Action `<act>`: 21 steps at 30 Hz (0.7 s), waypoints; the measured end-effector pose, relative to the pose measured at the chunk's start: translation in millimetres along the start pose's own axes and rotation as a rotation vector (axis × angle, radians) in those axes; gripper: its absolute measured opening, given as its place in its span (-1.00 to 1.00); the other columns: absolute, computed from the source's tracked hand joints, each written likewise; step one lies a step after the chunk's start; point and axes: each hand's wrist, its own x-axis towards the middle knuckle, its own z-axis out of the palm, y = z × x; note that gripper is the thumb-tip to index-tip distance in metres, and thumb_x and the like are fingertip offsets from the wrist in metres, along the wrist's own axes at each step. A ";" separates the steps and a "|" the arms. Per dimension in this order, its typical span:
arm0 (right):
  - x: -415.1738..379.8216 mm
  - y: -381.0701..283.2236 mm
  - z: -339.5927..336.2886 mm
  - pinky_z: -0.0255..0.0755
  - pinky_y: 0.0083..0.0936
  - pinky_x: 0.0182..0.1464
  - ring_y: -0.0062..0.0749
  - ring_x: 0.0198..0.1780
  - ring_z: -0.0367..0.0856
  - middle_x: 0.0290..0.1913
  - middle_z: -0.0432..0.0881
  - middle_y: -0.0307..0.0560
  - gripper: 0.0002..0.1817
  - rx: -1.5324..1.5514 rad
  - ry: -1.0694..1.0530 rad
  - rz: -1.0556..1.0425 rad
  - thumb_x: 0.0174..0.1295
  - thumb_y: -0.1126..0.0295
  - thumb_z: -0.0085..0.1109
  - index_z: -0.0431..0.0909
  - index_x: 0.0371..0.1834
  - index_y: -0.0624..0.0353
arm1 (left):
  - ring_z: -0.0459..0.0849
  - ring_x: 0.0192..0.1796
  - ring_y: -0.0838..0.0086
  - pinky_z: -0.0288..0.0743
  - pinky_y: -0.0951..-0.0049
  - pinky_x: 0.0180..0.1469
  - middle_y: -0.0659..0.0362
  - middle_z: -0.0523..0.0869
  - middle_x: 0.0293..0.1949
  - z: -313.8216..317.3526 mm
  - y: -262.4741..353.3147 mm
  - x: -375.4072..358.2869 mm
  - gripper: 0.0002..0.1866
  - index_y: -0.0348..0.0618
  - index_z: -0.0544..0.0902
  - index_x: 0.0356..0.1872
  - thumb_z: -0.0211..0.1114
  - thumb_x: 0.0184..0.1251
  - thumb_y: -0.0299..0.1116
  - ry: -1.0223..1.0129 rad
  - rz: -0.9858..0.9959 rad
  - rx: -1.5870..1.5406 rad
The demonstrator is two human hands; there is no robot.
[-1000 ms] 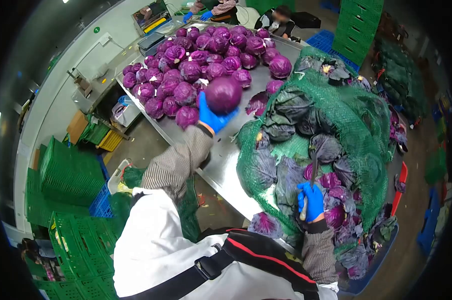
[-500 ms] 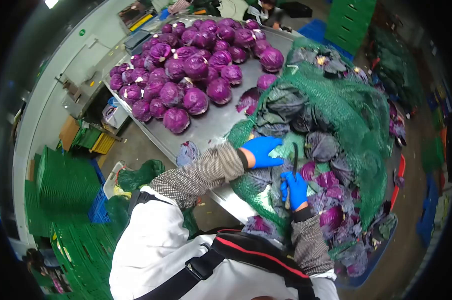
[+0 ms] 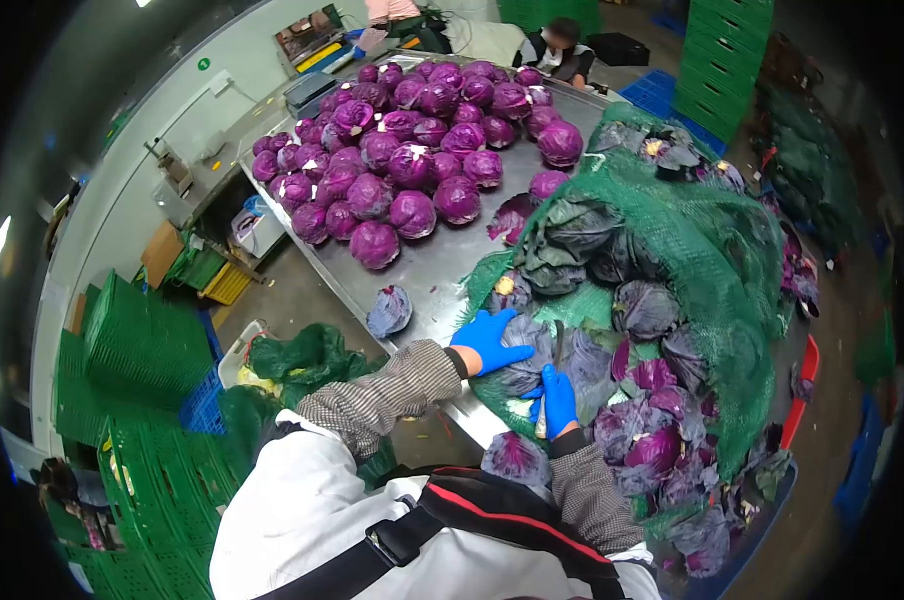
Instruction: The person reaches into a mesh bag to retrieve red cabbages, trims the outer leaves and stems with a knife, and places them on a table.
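My left hand [image 3: 492, 342], in a blue glove, grips the left side of a red cabbage [image 3: 528, 352] with dull outer leaves, its thumb and fingers spread around it. My right hand [image 3: 557, 404], also gloved in blue, is closed around the handle of a knife [image 3: 559, 338]. The dark blade points away from me, close to the cabbage's right side. Under both hands lies a green mesh sack [image 3: 662, 205], opened out, with several untrimmed cabbages [image 3: 644, 308] on it. Loose purple leaves [image 3: 655, 448] are heaped right of my right hand.
Many trimmed red cabbages [image 3: 375, 245] are piled on the metal table [image 3: 337, 268]. One cabbage piece [image 3: 389, 311] sits near its left edge. Green crates [image 3: 137, 340] are stacked at left, others [image 3: 724, 60] at far right. Another person [image 3: 560, 50] is beyond the table.
My left hand has drawn back from over the mesh onto the cabbage. My right hand and the knife have moved left and nearer to me. The camera view has shifted slightly.
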 end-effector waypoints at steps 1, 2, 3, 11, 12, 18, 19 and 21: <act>-4.4 -3.8 -7.9 0.22 -0.54 -0.78 -0.53 -0.76 0.33 -0.64 0.44 -0.11 -0.56 -0.102 0.065 -0.116 0.20 -0.01 0.08 0.28 -0.23 0.16 | 0.46 0.02 -0.15 0.37 0.10 0.07 -0.28 0.43 -0.01 -0.9 10.0 -7.6 -0.10 0.00 0.23 0.25 0.21 -0.09 0.31 0.045 0.047 -0.037; -11.6 -7.7 -17.3 0.22 -0.55 -0.77 -0.55 -0.76 0.33 -0.65 0.40 -0.17 -0.58 -0.199 0.140 -0.224 0.19 0.04 0.12 0.30 -0.22 0.18 | 0.47 0.01 -0.15 0.37 0.11 0.08 -0.28 0.43 -0.02 -0.6 22.0 -15.3 -0.10 0.00 0.24 0.25 0.23 -0.10 0.30 0.078 0.098 -0.072; -28.2 -24.5 -25.9 0.23 -0.57 -0.75 -0.59 -0.75 0.34 -0.64 0.36 -0.24 -0.60 -0.292 0.155 -0.308 0.18 0.11 0.16 0.33 -0.18 0.21 | 0.46 0.04 -0.10 0.35 0.18 0.11 -0.23 0.44 -0.02 -4.5 41.0 -25.4 -0.13 -0.04 0.24 0.23 0.32 -0.09 0.16 0.113 0.125 -0.143; -130.0 -51.8 -113.4 0.37 -0.57 -0.36 -0.53 -0.44 0.45 -0.39 0.56 -0.16 -0.58 -0.327 0.589 -0.565 0.19 0.21 0.13 0.37 0.04 0.22 | 0.39 0.14 0.03 0.28 0.22 0.17 -0.18 0.38 0.05 66.7 125.4 -18.2 -0.11 -0.28 0.24 0.16 0.41 -0.12 0.07 0.041 0.546 -0.544; -125.4 -33.3 -131.5 0.31 -0.61 -0.52 -0.59 -0.56 0.41 -0.46 0.52 -0.20 -0.63 -0.451 0.643 -0.484 0.22 0.21 0.09 0.39 0.02 0.14 | 0.38 0.16 0.05 0.26 0.22 0.19 -0.18 0.37 0.08 82.9 128.6 -12.3 -0.07 -0.34 0.22 0.16 0.41 -0.14 0.10 -0.070 0.456 -0.488; -139.1 -1.2 -158.5 0.23 -0.67 -0.65 -0.70 -0.62 0.26 -0.50 0.40 -0.28 -0.65 -0.063 0.405 -0.274 0.24 0.27 0.03 0.35 0.09 0.02 | 0.30 0.21 -0.07 0.22 0.19 0.23 -0.28 0.27 0.16 115.9 144.8 -6.7 0.10 -0.30 0.11 0.26 0.45 -0.27 0.14 -0.088 0.400 -0.246; -137.8 1.9 -162.1 0.29 -0.63 -0.61 -0.68 -0.59 0.29 -0.48 0.38 -0.30 -0.65 -0.111 0.381 -0.294 0.23 0.34 0.01 0.35 0.10 0.00 | 0.26 0.22 -0.11 0.21 0.15 0.23 -0.30 0.22 0.18 107.0 151.6 -8.7 0.13 -0.25 0.08 0.28 0.46 -0.30 0.14 0.083 0.529 -0.170; -141.8 -1.8 -162.8 0.32 -0.61 -0.57 -0.66 -0.56 0.30 -0.45 0.40 -0.29 -0.64 -0.154 0.376 -0.306 0.23 0.35 0.01 0.35 0.11 -0.01 | 0.18 0.24 -0.20 0.18 0.06 0.23 -0.35 0.11 0.22 101.8 166.5 -11.7 0.21 -0.12 0.01 0.33 0.50 -0.40 0.13 0.278 0.707 -0.130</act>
